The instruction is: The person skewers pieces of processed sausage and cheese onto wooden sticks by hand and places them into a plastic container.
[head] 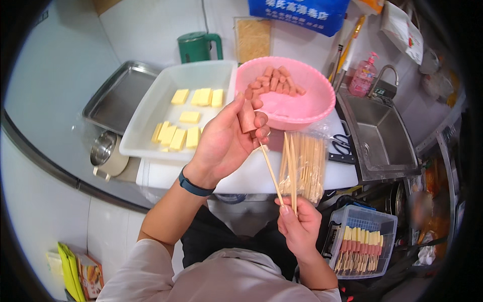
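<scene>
My left hand [230, 139] holds a short piece of pink sausage [247, 117] in its curled fingers. In my right hand [300, 222] are several thin wooden skewers [292, 170]; one of them points up at the lower end of the sausage piece, and whether its tip touches is hard to tell. Behind my left hand stands a white plastic tub [132, 139] with pale yellow blocks [189, 117]. More sausage pieces [279, 81] lie in a pink basin [320, 105]. A plastic bag of skewers [307, 166] lies on the white board [234, 181] beyond my right hand.
Black-handled scissors [341, 143] and a black knife handle [341, 158] lie near the sink [385, 132]. At lower right, a clear bin [392, 234] holds skewered sausage and yellow pieces [362, 241]. A metal tray [120, 94], a pot [115, 162] and a green kettle [194, 47] stand left and behind.
</scene>
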A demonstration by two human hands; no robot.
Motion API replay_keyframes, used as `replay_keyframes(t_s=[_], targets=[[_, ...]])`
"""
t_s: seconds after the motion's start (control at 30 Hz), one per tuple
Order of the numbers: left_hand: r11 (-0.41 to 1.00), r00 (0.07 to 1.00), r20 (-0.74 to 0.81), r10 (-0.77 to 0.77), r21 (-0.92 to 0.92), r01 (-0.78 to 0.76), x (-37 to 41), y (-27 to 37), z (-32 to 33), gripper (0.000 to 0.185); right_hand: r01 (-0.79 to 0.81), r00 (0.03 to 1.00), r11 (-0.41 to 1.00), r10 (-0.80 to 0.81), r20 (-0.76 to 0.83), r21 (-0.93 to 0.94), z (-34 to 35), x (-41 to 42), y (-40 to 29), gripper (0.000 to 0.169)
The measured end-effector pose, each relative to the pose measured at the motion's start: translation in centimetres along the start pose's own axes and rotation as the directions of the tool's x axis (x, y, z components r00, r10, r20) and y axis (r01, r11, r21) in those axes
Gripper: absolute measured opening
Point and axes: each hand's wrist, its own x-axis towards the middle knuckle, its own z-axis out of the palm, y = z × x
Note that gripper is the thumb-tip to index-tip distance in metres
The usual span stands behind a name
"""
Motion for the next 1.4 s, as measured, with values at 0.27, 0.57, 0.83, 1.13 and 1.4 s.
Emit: replay_keyframes(t_s=[0.27,0.57,0.83,1.13,1.4], targets=[[0.996,0.995,-0.064,0.074,-0.048,-0.077,-2.9,-1.1,-2.5,0.036,-0.056,0.998,0.996,0.058,0.022,-0.070,1.8,-0.1,1.9,0.018],[0.995,0.994,-0.077,0.073,-0.059,-0.077,-3.2,-2.0,-2.6,0.031,-0.080,0.997,0.992,0.079,-0.022,-0.099,2.6,0.0,1.8,0.017],[0.994,0.982,-0.180,0.063,-0.075,-0.078,-4.1,-3.6,-2.0,0.030,-0.055,0.998,0.993,0.052,-0.033,-0.106,3.6,0.6,2.2,0.017],[0.999,0.997,-0.073,-0.028,0.038,0.030,-5.0,-5.3,-2.8,0.035,0.008,0.997,0.998,-0.012,-0.076,-0.055,4.1,2.7,2.9,0.018],[-0.454,0.943,0.241,0.231,0.884,-0.115,1.2,9.9,-10.8,0.032,0.100,0.985,0.994,-0.106,-0.140,-0.048,-1.0,1.1,3.6,0.020]])
